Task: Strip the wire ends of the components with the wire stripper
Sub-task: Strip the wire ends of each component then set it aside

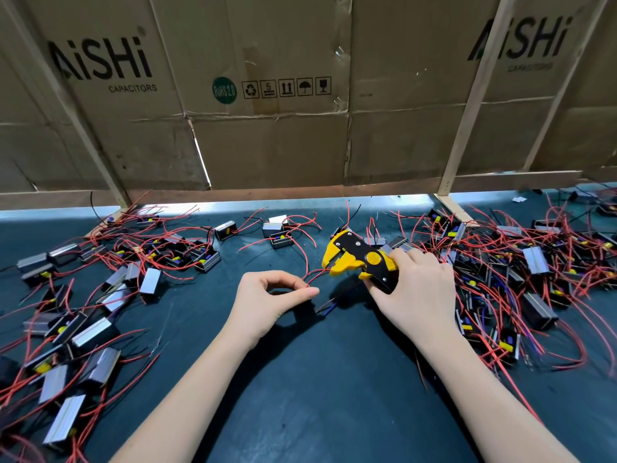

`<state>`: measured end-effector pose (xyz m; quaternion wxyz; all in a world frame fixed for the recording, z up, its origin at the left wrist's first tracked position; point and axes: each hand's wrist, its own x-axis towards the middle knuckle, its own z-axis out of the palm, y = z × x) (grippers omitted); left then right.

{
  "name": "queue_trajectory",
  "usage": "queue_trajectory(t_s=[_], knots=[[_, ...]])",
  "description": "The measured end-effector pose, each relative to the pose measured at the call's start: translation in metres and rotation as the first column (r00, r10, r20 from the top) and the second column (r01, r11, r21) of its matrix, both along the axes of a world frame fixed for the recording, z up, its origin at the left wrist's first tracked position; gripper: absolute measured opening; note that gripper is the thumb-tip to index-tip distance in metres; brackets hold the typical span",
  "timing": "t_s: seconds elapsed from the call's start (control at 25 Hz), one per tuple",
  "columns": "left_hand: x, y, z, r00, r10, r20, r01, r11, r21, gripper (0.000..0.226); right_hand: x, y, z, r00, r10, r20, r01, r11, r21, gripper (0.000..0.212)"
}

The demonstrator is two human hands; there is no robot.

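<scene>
Red wire [312, 275]: being pinched near its end by the left hand [272, 297], thumb against forefinger, and being pointed toward the stripper's mouth, likely so the end can be fed in straight.
Wire stripper [359, 259]: being held above the bench [320, 379] just right of centre, its yellow jaws being kept apart and turned toward the wire; the wire tip is lying just beside them, not yet inside.
Right hand [419, 289]: being wrapped round the stripper's handles; a squeeze is judged not yet begun.
Components [110, 289]: being kept in two piles, left and right [534, 262], possibly one stripped and one waiting; which is which cannot be told.
Open room: bare bench between the forearms is being left for working.
Edges: a cardboard wall [273, 148] is closing off the far side.
</scene>
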<state>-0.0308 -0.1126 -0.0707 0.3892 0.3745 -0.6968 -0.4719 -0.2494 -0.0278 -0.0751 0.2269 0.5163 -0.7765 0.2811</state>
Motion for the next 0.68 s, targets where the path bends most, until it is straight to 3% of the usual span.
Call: queue_trajectory(t_s=[0.16, 0.68], knots=[[0.0002, -0.0026, 0.0003, 1.0, 0.001, -0.031, 0.001, 0.998, 0.061, 0.012, 0.0011, 0.0008, 0.0009, 1.0, -0.006, -0.022, 0.006, 1.0, 0.007, 0.044], [0.0012, -0.0044, -0.0016, 0.997, -0.056, 0.047, 0.056, 0.998, 0.006, 0.008, 0.0051, 0.0028, -0.0005, 0.977, -0.11, -0.184, 0.11, 0.994, -0.011, 0.047]])
